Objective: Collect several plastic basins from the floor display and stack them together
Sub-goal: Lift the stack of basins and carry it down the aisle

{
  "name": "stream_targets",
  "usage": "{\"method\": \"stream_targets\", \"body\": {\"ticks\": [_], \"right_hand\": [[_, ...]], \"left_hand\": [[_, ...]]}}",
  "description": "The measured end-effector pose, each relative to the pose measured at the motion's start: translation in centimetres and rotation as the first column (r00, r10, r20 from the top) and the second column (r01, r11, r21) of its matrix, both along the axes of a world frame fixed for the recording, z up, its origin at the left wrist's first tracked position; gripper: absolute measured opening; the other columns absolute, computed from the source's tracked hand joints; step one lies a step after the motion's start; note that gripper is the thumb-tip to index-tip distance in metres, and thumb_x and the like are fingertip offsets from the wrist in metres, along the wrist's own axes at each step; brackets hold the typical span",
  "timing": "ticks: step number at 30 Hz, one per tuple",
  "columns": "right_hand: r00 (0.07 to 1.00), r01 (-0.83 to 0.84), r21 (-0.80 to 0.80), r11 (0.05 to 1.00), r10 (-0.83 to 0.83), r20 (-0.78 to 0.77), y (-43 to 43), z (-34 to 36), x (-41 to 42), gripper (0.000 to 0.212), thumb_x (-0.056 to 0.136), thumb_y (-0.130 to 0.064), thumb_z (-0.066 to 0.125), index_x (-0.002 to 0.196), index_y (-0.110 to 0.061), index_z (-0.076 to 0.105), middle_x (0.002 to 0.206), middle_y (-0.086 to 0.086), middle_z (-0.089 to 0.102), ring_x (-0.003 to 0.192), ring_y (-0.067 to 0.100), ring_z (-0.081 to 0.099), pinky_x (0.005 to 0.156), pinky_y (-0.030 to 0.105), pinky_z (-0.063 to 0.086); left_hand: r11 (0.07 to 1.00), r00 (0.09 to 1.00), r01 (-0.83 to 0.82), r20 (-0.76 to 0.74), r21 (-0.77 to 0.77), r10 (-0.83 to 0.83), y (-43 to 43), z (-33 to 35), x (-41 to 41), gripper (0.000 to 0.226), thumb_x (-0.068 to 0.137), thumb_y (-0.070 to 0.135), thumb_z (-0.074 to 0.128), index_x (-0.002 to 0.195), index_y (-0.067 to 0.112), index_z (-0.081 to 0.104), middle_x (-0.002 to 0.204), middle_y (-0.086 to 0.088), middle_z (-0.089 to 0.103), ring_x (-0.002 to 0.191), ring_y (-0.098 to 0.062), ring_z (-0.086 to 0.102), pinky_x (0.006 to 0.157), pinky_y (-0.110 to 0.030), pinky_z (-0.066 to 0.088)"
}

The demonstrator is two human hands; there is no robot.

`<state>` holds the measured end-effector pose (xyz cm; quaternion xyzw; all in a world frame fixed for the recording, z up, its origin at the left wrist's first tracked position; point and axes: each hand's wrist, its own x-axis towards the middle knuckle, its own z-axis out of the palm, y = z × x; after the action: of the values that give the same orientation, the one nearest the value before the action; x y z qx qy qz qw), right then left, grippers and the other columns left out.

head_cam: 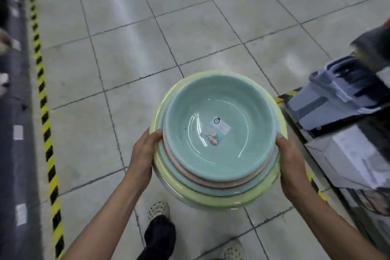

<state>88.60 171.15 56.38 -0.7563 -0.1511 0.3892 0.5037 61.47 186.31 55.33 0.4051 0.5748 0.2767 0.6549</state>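
Observation:
I hold a nested stack of plastic basins (219, 192) in front of me, above the tiled floor. The top basin (190, 116) is mint green with a paper label (217, 131) stuck on its bottom. Under it show a pink rim (185, 170), a blue-green rim and a wide pale yellow rim (168, 173). My left hand (143, 154) grips the stack's left edge, thumb over the rims. My right hand (289, 164) grips the right edge the same way.
Grey tiled aisle floor (126, 48) stretches ahead. Yellow-black hazard tape (44, 112) runs along a shelf base at the left. At the right stand stacked grey-blue storage boxes (337, 99) and white cartons (354, 158). My feet in white perforated clogs (158, 210) show below.

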Motion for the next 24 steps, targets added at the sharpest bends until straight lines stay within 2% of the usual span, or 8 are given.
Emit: {"method": "stream_targets", "body": {"ticks": [2, 5, 10, 12, 16, 18, 22, 24], "right_hand": [[0.996, -0.087, 0.013, 0.996, 0.087, 0.012, 1.0, 7.7, -1.6, 0.046, 0.089, -0.055, 0.052, 0.127, -0.031, 0.064, 0.121, -0.002, 0.071, 0.113, 0.02, 0.066, 0.1, 0.055, 0.049], [0.969, -0.235, 0.059, 0.97, 0.23, 0.086, 2.7, 18.4, -5.0, 0.037, 0.095, -0.045, 0.05, 0.125, -0.028, 0.064, 0.118, 0.002, 0.071, 0.111, 0.022, 0.067, 0.096, 0.052, 0.052], [0.915, -0.403, 0.075, 0.912, 0.397, 0.074, 6.4, 29.1, -13.4, 0.028, 0.095, -0.039, 0.051, 0.118, -0.032, 0.066, 0.107, -0.005, 0.074, 0.101, 0.014, 0.07, 0.09, 0.046, 0.055], [0.885, -0.465, 0.081, 0.882, 0.461, 0.063, 8.5, 31.6, -17.1, 0.026, 0.094, -0.038, 0.052, 0.113, -0.034, 0.069, 0.097, -0.012, 0.075, 0.093, 0.009, 0.07, 0.081, 0.036, 0.055], [0.796, -0.606, 0.096, 0.79, 0.604, 0.051, 13.3, 34.3, -24.2, 0.016, 0.093, -0.035, 0.056, 0.097, -0.037, 0.07, 0.088, -0.015, 0.074, 0.083, 0.007, 0.07, 0.078, 0.036, 0.055], [0.734, -0.679, 0.105, 0.727, 0.677, 0.058, 15.9, 35.1, -27.3, 0.015, 0.094, -0.034, 0.055, 0.097, -0.038, 0.07, 0.087, -0.015, 0.074, 0.081, 0.008, 0.07, 0.076, 0.035, 0.055], [0.638, -0.769, 0.128, 0.627, 0.766, 0.08, 20.4, 36.2, -33.0, 0.019, 0.097, -0.027, 0.053, 0.095, -0.038, 0.069, 0.084, -0.018, 0.074, 0.075, 0.003, 0.07, 0.067, 0.025, 0.053], [0.586, -0.808, 0.116, 0.577, 0.807, 0.069, 22.6, 36.3, -35.3, 0.027, 0.098, -0.026, 0.053, 0.089, -0.044, 0.071, 0.085, -0.015, 0.074, 0.076, 0.006, 0.071, 0.067, 0.026, 0.055]], "left_hand": [[0.998, 0.998, -0.067, -0.001, 0.005, 0.067, -1.1, 7.5, -2.6, 0.027, 0.092, 0.029, 0.056, 0.112, 0.017, 0.07, 0.102, -0.005, 0.076, 0.095, -0.024, 0.071, 0.075, -0.034, 0.053], [0.986, 0.986, -0.166, 0.009, 0.027, 0.166, -2.8, 17.8, -7.0, 0.032, 0.092, 0.029, 0.056, 0.117, 0.014, 0.068, 0.108, -0.008, 0.074, 0.098, -0.023, 0.071, 0.077, -0.034, 0.054], [0.924, 0.925, -0.38, 0.005, 0.036, 0.38, -5.5, 29.0, -16.6, 0.048, 0.081, 0.041, 0.06, 0.118, 0.011, 0.067, 0.114, -0.014, 0.072, 0.105, -0.03, 0.069, 0.082, -0.04, 0.054], [0.882, 0.883, -0.467, -0.011, 0.058, 0.469, -6.4, 31.2, -20.3, 0.046, 0.08, 0.045, 0.061, 0.114, 0.015, 0.07, 0.114, -0.014, 0.071, 0.106, -0.03, 0.068, 0.092, -0.047, 0.054], [0.764, 0.767, -0.64, 0.002, 0.086, 0.642, -7.7, 32.7, -26.6, 0.045, 0.081, 0.044, 0.062, 0.114, 0.015, 0.069, 0.117, -0.014, 0.07, 0.111, -0.034, 0.065, 0.097, -0.055, 0.049], [0.709, 0.713, -0.699, 0.006, 0.093, 0.701, -7.9, 33.1, -29.1, 0.04, 0.085, 0.039, 0.06, 0.116, 0.015, 0.069, 0.116, -0.016, 0.07, 0.111, -0.037, 0.065, 0.098, -0.06, 0.049], [0.571, 0.575, -0.817, 0.036, 0.083, 0.817, -7.3, 33.8, -32.6, 0.036, 0.087, 0.037, 0.061, 0.121, 0.025, 0.067, 0.118, -0.006, 0.071, 0.112, -0.03, 0.066, 0.098, -0.056, 0.05], [0.524, 0.527, -0.849, 0.046, 0.062, 0.848, -6.7, 33.8, -33.8, 0.035, 0.087, 0.037, 0.062, 0.121, 0.029, 0.067, 0.118, -0.003, 0.072, 0.112, -0.028, 0.066, 0.097, -0.054, 0.051]]}}
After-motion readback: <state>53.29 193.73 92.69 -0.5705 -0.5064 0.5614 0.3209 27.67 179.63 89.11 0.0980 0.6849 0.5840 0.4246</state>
